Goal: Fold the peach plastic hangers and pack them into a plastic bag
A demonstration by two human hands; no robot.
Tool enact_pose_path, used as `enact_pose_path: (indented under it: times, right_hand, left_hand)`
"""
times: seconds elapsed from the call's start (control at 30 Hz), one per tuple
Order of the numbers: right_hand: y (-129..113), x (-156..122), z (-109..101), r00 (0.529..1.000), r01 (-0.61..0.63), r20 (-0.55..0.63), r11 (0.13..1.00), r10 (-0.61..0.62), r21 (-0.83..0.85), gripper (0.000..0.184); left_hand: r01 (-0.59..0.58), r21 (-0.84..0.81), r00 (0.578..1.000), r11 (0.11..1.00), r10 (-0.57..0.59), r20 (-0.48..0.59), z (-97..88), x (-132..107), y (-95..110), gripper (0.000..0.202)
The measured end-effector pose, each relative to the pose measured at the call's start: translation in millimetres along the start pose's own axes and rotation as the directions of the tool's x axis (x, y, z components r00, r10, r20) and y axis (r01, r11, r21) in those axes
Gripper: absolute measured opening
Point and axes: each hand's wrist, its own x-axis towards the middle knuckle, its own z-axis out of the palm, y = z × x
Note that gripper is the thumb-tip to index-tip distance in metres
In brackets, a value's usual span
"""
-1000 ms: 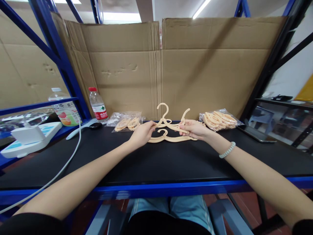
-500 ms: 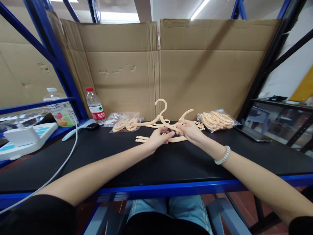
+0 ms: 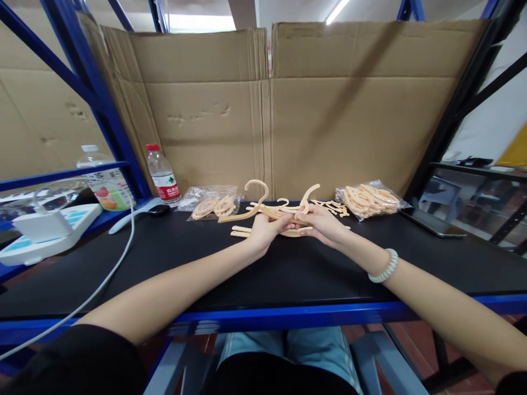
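Observation:
A beige plastic clothes hanger (image 3: pixel 264 193) is held up between my two hands, its hook curling to the left and one arm reaching out leftward. My left hand (image 3: pixel 263 235) is closed on it below the hook, fingers partly hidden. Gripping the same hanger from the other side, my right hand (image 3: pixel 323 222) has its fingertips close to the left thumb; a curved beige end stands up beside it. Below the hands, slim beige hanger pieces (image 3: pixel 241 231) lie on the black tabletop (image 3: pixel 230 280). Another hanger with a small hook (image 3: pixel 282 202) rests just behind.
A clear bag of beige parts (image 3: pixel 214 206) lies left, a fuller bag (image 3: pixel 369 200) right. Small beige pieces (image 3: pixel 335 208) are near the right hand. A red-capped bottle (image 3: pixel 163 174), power strip (image 3: pixel 76 233), white cable (image 3: pixel 123 249) and phone (image 3: pixel 436 224) flank the area. Cardboard (image 3: pixel 349 120) stands behind.
The hanger has come lower and shifted left, its hook dropping and turning. My left hand has moved up onto it and closed around it, and both hands are now closer together.

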Motion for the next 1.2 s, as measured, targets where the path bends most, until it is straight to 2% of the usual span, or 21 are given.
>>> enact_pose_path:
  times: [0.13, 0.27, 0.47, 0.67, 0.83, 0.97, 1.2]
  right_hand:
    - [-3, 1, -5, 0.991, -0.128, 0.041, 0.990, 0.126, 0.059, 0.014]
    - [-4, 5, -10, 0.987, -0.162, 0.023, 0.979, 0.160, 0.122, 0.015]
    - [-9, 6, -14, 0.974, -0.226, 0.007, 0.971, 0.226, 0.074, 0.013]
    - [-12, 6, -20, 0.972, -0.229, 0.070, 0.971, 0.224, 0.069, 0.013]
    - [-12, 9, -28, 0.953, -0.281, 0.140, 0.957, 0.269, 0.073, 0.012]
    - [-13, 9, -30, 0.948, -0.294, 0.148, 0.954, 0.283, 0.057, 0.012]
    - [-11, 6, -25, 0.973, -0.205, 0.127, 0.976, 0.195, 0.071, 0.015]
  left_hand:
    - [0.004, 0.034, 0.998, 0.999, -0.002, -0.068, -9.0, 1, 1, 0.027]
    - [0.000, 0.043, 0.999, 0.999, 0.002, -0.049, -11.8, -2, 3, 0.030]
    - [-0.017, 0.018, 0.999, 1.000, 0.017, -0.038, -8.5, -4, 3, 0.036]
    - [-0.035, 0.020, 0.999, 0.999, 0.035, -0.030, -6.8, -5, 5, 0.037]
    - [-0.032, 0.010, 0.999, 0.999, 0.032, -0.019, -7.1, -5, 5, 0.036]
    - [-0.011, 0.003, 1.000, 1.000, 0.011, -0.029, -7.4, -5, 5, 0.032]
    - [-0.016, -0.015, 0.999, 1.000, 0.016, -0.045, -6.1, -6, 6, 0.027]
